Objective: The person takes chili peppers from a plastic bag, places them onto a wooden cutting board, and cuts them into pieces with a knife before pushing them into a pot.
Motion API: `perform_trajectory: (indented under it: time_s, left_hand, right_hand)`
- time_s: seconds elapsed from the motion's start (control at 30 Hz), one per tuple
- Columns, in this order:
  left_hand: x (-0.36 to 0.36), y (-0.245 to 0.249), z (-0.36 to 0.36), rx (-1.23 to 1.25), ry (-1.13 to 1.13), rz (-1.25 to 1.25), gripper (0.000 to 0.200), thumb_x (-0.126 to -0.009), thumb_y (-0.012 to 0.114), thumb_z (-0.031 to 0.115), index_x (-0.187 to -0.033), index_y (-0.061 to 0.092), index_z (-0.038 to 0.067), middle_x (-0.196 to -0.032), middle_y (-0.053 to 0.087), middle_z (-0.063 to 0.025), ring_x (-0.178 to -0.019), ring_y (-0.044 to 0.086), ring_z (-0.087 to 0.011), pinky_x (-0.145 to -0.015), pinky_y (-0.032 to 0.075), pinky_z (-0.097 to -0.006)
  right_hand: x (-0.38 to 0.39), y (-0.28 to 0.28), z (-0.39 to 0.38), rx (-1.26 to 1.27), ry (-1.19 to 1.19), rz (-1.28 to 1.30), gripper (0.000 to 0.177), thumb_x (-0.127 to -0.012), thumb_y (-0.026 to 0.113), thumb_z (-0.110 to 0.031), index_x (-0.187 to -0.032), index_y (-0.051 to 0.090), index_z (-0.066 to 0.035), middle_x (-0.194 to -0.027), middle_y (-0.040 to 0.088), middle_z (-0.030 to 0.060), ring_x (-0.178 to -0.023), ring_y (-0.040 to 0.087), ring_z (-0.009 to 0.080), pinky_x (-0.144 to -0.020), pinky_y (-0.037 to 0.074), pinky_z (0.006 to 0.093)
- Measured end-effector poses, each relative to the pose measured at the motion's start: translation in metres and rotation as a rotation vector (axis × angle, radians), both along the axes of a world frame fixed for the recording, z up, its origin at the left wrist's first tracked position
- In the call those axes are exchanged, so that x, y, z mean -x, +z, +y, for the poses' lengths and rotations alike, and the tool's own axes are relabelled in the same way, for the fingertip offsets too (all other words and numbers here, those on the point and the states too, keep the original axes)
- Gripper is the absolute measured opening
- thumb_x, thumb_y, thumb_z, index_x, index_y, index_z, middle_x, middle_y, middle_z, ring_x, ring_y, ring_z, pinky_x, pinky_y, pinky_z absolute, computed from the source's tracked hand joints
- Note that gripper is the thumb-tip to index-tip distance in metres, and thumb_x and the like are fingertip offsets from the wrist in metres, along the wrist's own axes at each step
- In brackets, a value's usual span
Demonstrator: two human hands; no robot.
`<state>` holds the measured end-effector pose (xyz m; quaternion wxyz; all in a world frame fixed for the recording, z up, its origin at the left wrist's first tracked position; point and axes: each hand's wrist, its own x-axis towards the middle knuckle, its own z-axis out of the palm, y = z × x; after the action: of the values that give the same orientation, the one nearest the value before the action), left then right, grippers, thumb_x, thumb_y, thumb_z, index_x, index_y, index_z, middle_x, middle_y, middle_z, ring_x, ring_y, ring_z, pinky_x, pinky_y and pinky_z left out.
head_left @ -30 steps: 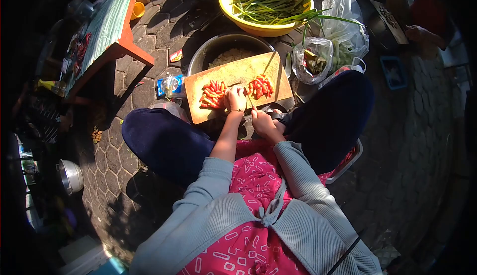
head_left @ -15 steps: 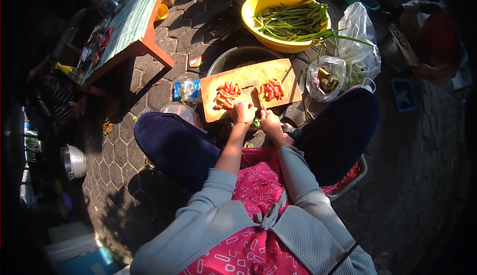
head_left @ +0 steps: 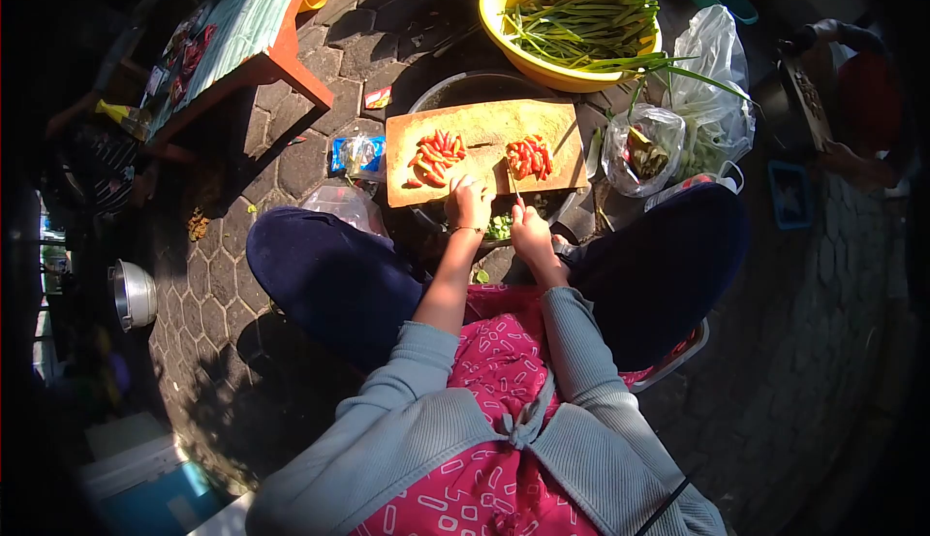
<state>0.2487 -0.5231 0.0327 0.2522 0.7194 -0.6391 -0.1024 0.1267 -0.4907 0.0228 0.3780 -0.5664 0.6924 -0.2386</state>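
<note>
A wooden cutting board (head_left: pixel 484 121) rests across a large dark basin (head_left: pixel 441 92). Red chilies lie on it in two piles, a left pile (head_left: pixel 438 156) and a right pile (head_left: pixel 529 158). My right hand (head_left: pixel 533 236) grips a knife (head_left: pixel 514 187) by its handle, with the blade pointing up the board beside the right pile. My left hand (head_left: pixel 469 204) is at the board's near edge, its fingers curled by the lower right of the left pile. Whatever those fingers may hold is too small to make out. Green pieces (head_left: pixel 499 227) show in the basin below the board.
Long green vegetables fill a yellow basin (head_left: pixel 494 27) beyond the board. Plastic bags (head_left: pixel 712 56) stand to the right, near a blue tray (head_left: pixel 790 192). A low table (head_left: pixel 257 69) is at upper left, a metal pot (head_left: pixel 134 294) at left. Another person (head_left: pixel 867 100) sits at far right.
My left hand has moved away from the knife, towards the left pile. The knife now points at the right pile's edge. The view has shifted slightly.
</note>
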Motion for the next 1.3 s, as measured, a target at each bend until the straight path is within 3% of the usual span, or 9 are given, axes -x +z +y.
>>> perform_trajectory:
  time_s: [0.17,0.27,0.37,0.43,0.57,0.87,0.93,1.07,1.3]
  left_hand:
    - [-0.006,-0.006,-0.005,0.085,0.024,-0.005,0.012,-0.060,0.068,0.014,-0.068,0.061,0.008,-0.076,0.057,-0.0061,-0.082,0.052,-0.0266,-0.071,0.043,-0.0348]
    - [-0.024,-0.010,-0.014,0.299,0.130,0.084,0.012,-0.062,0.066,0.014,-0.072,0.059,0.010,-0.082,0.055,-0.0076,-0.082,0.051,-0.0270,-0.072,0.044,-0.0358]
    - [-0.048,0.007,-0.018,0.249,0.468,0.048,0.009,-0.067,0.060,0.013,-0.076,0.058,0.011,-0.083,0.053,-0.0076,-0.084,0.052,-0.0280,-0.069,0.045,-0.0374]
    - [-0.057,0.011,-0.020,0.127,0.483,0.061,0.008,-0.070,0.056,0.012,-0.077,0.058,0.012,-0.087,0.053,-0.0071,-0.085,0.052,-0.0273,-0.068,0.046,-0.0373]
    - [-0.061,0.002,-0.017,0.152,0.249,-0.087,0.008,-0.068,0.057,0.007,-0.074,0.061,0.011,-0.090,0.054,-0.0015,-0.091,0.050,-0.0227,-0.070,0.047,-0.0330]
    - [-0.064,0.002,-0.013,0.110,0.347,-0.072,0.007,-0.067,0.060,0.008,-0.072,0.061,0.013,-0.086,0.055,-0.0002,-0.096,0.047,-0.0214,-0.071,0.046,-0.0328]
    - [-0.063,0.002,-0.013,0.126,0.347,-0.171,0.008,-0.068,0.062,0.011,-0.075,0.060,0.012,-0.084,0.056,-0.0024,-0.093,0.048,-0.0234,-0.073,0.044,-0.0346]
    - [-0.047,0.002,-0.014,0.014,0.342,-0.118,0.014,-0.070,0.062,0.016,-0.082,0.055,0.011,-0.084,0.057,-0.0057,-0.089,0.049,-0.0250,-0.073,0.041,-0.0377]
    - [0.007,-0.005,-0.031,0.212,0.024,0.100,0.014,-0.067,0.065,0.016,-0.065,0.055,0.006,-0.067,0.058,-0.0095,-0.073,0.051,-0.0288,-0.064,0.041,-0.0371]
  right_hand:
    - [-0.002,0.004,-0.003,-0.029,0.016,-0.032,0.032,-0.087,0.041,-0.029,-0.087,0.047,0.003,-0.078,0.056,0.0288,-0.076,0.054,0.0440,-0.067,0.042,0.0477]
    - [-0.006,0.010,-0.002,-0.036,0.086,0.000,0.032,-0.088,0.040,-0.030,-0.087,0.047,0.002,-0.077,0.056,0.0293,-0.075,0.054,0.0441,-0.067,0.042,0.0485]
    - [-0.008,0.005,0.002,-0.019,0.134,0.029,0.033,-0.088,0.040,-0.030,-0.086,0.047,0.002,-0.077,0.055,0.0292,-0.075,0.054,0.0438,-0.066,0.042,0.0484]
    - [-0.009,0.003,0.002,-0.023,0.127,0.033,0.033,-0.087,0.040,-0.030,-0.086,0.046,0.002,-0.077,0.055,0.0293,-0.075,0.054,0.0438,-0.066,0.042,0.0484]
    - [-0.006,0.002,-0.003,-0.044,0.061,0.035,0.034,-0.087,0.040,-0.031,-0.086,0.046,0.002,-0.078,0.056,0.0295,-0.077,0.054,0.0437,-0.067,0.042,0.0482]
    - [-0.007,0.002,-0.005,-0.047,0.057,-0.009,0.036,-0.087,0.039,-0.033,-0.087,0.047,0.002,-0.079,0.055,0.0297,-0.077,0.054,0.0442,-0.068,0.042,0.0486]
    - [-0.006,0.003,-0.006,-0.052,0.037,-0.020,0.036,-0.087,0.039,-0.033,-0.087,0.047,0.003,-0.079,0.055,0.0297,-0.077,0.054,0.0442,-0.068,0.042,0.0485]
    - [-0.008,-0.007,-0.006,-0.025,0.059,-0.003,0.037,-0.088,0.038,-0.032,-0.085,0.047,0.004,-0.076,0.055,0.0297,-0.076,0.053,0.0447,-0.068,0.042,0.0490]
    - [-0.006,0.008,-0.004,0.036,-0.045,-0.062,0.028,-0.088,0.039,-0.027,-0.088,0.041,0.001,-0.073,0.055,0.0297,-0.071,0.053,0.0462,-0.061,0.041,0.0509]
